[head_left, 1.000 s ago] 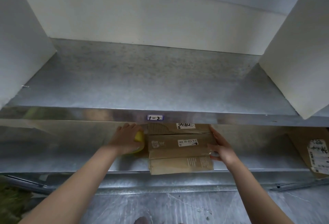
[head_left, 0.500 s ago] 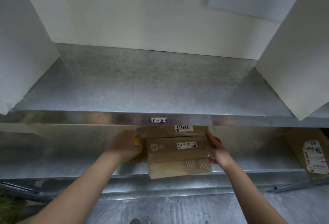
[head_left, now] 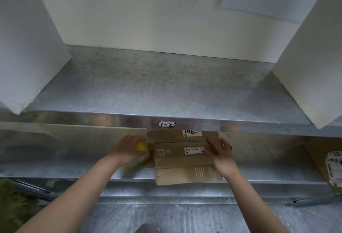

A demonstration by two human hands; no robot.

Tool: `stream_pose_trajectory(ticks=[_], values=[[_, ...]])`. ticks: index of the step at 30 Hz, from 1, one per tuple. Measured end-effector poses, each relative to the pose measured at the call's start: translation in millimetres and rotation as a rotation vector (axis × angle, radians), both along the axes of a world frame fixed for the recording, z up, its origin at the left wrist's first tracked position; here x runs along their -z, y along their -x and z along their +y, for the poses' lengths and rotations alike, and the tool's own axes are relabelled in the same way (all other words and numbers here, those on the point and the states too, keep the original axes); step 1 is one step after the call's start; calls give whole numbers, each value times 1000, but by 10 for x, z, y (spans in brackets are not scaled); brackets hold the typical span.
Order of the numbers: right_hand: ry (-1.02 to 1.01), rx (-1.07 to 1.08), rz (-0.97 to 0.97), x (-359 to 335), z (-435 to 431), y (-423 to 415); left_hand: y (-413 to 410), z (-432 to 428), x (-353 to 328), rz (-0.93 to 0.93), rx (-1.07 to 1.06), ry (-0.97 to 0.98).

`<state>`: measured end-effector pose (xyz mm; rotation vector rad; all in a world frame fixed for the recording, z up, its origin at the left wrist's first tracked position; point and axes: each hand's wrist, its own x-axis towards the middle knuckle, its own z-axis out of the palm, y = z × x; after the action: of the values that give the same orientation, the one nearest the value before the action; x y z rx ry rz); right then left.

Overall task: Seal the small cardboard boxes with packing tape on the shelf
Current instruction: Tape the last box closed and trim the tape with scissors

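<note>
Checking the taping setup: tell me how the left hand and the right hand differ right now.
The left hand grips a yellow tape roll; the right hand holds nothing. The left hand sits beside the box, at its left side; the right hand lies on its top, near the right edge. The left hand is curled, the right hand flat and spread. Both reach onto the lower shelf.

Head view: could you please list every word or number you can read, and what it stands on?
"1-2": tag on the upper shelf's edge.
"516 K20-00 030": upside-down label on the box.
Perhaps "0600", handwritten, upside down: second label on that box.
On the box's flap, print: too small.
On the right box, a sticker: blurred.
</note>
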<state>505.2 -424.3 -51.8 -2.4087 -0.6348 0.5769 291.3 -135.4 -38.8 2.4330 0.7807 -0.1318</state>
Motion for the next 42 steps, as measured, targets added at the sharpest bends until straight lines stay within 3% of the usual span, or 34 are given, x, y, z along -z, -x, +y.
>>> stream_pose_trajectory(ticks=[5, 11, 14, 17, 19, 25, 29, 37, 42], values=[[158, -163, -428, 83, 14, 56, 3, -57, -6, 16, -25, -18], [228, -223, -338, -2, 57, 4, -22, -118, -73, 64, -61, -58], [72, -250, -287, -50, -30, -67, -41, -164, -93, 70, -82, -70], [-316, -25, -69, -59, -328, -219, -42, -216, -102, 57, -109, -58], [-380, 52, -171, 21, -555, -379, -32, -249, -114, 38, -139, -39], [118, -372, -250, 347, -640, -643, -52, -355, -160, 22, -189, -40], [455, -385, -387, 525, -577, -618, -32, -397, -151, 15, -210, -48], [662, -446, -549, 635, -677, -620, -17, -453, -188, 39, -224, -62], [585, -136, -353, 494, -835, -685, -9, -452, -207, 33, -218, -44]])
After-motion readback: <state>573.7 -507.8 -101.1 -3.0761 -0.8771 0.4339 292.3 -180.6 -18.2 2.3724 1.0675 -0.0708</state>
